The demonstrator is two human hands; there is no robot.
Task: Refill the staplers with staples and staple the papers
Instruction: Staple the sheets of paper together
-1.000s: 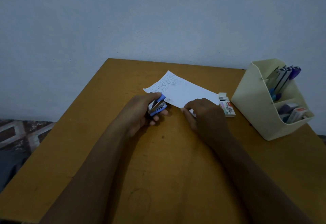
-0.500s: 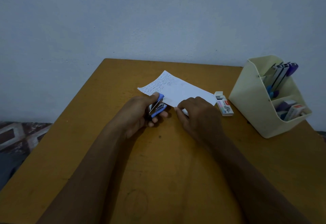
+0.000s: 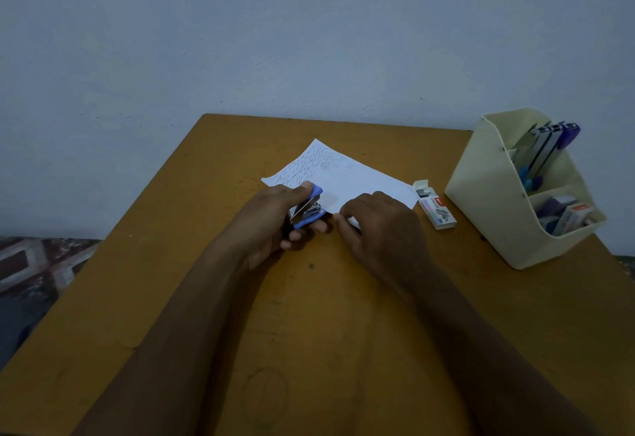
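We see the papers (image 3: 347,177), thin white rectangular sheets lying flat on a smooth ochre wooden table (image 3: 343,332). Their far left part is covered with short dark handwritten strokes.

At the papers' near left corner, the left hand (image 3: 271,219) grips a small stapler (image 3: 307,210). The thumb lies on its rounded blue plastic top and the fingers curl under its blue base. A shiny metal magazine shows between the 2 blue halves. Its mouth points at that corner, but we cannot tell whether the sheets sit inside it.

At the papers' near edge, just right of the stapler, the right hand (image 3: 381,226) has its fingers bent down and clasped on the sheets. A sliver of white shows beneath the fingertips.

Just beside the papers' right corner lies a small staple box (image 3: 437,211), a pale cardboard oblong with its far flap open and grey staples showing inside.

Further right of the papers, well apart, stands a cream plastic organizer (image 3: 494,202) with slanted walls and 2 compartments. The far one holds long upright staplers (image 3: 546,147) in grey metal, blue and purple. The near one holds more small boxes (image 3: 574,217).

Beyond the papers' far edge rises a matt, faintly grainy pale wall (image 3: 275,40).
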